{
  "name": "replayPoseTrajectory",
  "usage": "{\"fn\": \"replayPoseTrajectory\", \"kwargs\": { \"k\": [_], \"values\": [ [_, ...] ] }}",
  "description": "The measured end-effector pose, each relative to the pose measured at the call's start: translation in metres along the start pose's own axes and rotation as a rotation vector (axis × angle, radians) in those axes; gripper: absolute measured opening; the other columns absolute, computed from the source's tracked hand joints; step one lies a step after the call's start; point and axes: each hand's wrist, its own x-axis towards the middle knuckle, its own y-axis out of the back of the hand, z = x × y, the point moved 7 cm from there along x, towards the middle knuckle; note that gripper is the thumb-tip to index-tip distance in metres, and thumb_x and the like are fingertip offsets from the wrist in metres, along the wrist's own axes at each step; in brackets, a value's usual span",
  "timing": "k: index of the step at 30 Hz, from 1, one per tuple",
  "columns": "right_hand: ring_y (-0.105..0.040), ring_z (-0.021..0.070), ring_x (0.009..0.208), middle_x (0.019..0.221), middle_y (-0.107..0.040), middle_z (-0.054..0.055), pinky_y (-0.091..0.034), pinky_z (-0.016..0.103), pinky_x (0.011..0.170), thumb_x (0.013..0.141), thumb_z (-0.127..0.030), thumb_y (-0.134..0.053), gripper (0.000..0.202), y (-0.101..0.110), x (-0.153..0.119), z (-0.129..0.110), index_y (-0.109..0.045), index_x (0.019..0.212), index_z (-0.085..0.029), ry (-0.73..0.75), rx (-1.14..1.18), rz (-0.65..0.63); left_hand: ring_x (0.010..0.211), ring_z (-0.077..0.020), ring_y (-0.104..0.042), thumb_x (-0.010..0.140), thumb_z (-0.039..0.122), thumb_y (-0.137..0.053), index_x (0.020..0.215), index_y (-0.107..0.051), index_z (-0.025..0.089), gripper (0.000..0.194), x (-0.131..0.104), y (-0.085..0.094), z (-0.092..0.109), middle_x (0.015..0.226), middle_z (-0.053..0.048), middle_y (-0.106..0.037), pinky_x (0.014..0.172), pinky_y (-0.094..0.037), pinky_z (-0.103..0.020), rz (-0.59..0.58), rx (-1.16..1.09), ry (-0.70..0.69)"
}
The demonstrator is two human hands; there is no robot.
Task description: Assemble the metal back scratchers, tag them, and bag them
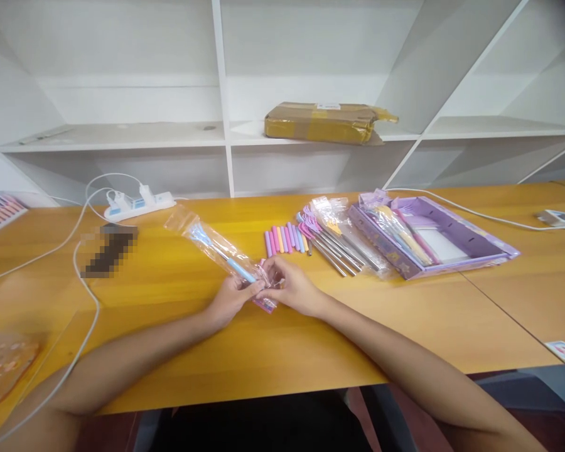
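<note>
A clear plastic bag (211, 247) with a blue-handled item inside slants over the table. My left hand (233, 298) pinches its lower end at the blue handle (241, 270). My right hand (294, 287) is closed on the same end of the bag, beside a small pink piece (266, 305). Behind my right hand, several pastel sticks (285, 239) lie in a row. Next to them are metal rods with pink and purple ends (332, 250), partly over clear packaging. A purple box (471, 267) holds more bagged items (405, 235).
A white power strip (140, 207) with cables and a pixelated dark object (110, 251) lie at the left. A taped cardboard box (320, 122) rests on the white shelf (169, 143). An orange patterned bag (4, 364) is at the near left, a small card (564, 350) at the right edge.
</note>
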Motion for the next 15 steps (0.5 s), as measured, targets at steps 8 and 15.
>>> {"fn": "replayPoseTrajectory", "kwargs": {
  "k": [8,15],
  "values": [
    [-0.067,0.0194,0.092,0.127,-0.063,0.01,-0.056,0.036,0.083,0.089,-0.033,-0.077,0.067,0.003,-0.003,-0.01,-0.043,0.145,-0.024,0.162,-0.188,-0.059,0.09,-0.0238,-0.074,0.084,0.051,-0.083,0.103,-0.078,0.015,0.041,0.011,0.012,-0.002,0.097,-0.009,-0.079,0.085,-0.059,-0.036,-0.019,-0.028,-0.042],
    [-0.066,0.0206,0.09,0.119,-0.065,0.011,-0.058,0.038,0.081,0.101,-0.029,-0.06,0.044,0.014,-0.002,-0.015,-0.047,0.142,-0.024,0.212,-0.28,-0.038,0.082,-0.0193,-0.071,0.082,0.051,-0.085,0.097,-0.074,0.012,0.043,0.013,0.011,0.0,0.093,-0.008,-0.076,0.076,-0.059,-0.032,0.037,-0.157,-0.007]
  ]
}}
